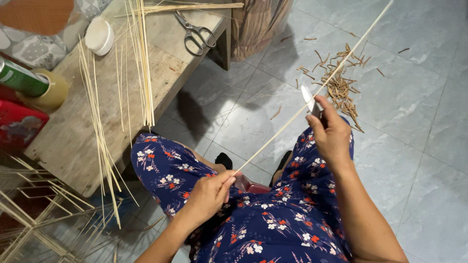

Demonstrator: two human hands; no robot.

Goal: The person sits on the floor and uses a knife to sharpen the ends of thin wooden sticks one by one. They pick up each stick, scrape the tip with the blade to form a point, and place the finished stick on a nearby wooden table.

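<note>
Holding a long pale stick (pixel 287 119) at its near end, the left hand (pixel 207 195) is closed around it above the lap. Right hand (pixel 331 136) is wrapped around a small knife (pixel 309 99), blade laid against the stick partway along its length. The stick runs up and away, far tip out over the grey tiled floor (pixel 414 122).

Brown shavings (pixel 339 85) lie scattered on the floor just beyond the right hand. Low wooden desk (pixel 73 131) on the left carries loose thin sticks (pixel 141 63), scissors (pixel 195 31), a tape roll (pixel 51 92) and a small white tub (pixel 99 35). A stick frame (pixel 29 214) sits at lower left.

Risks, as I judge them: the blade sits close to the right thumb and over the knees, so a slip could nick skin or cloth. Too steep a bite could snap or split the thin stick. The long unsupported far end may whip and throw the cut off line.
</note>
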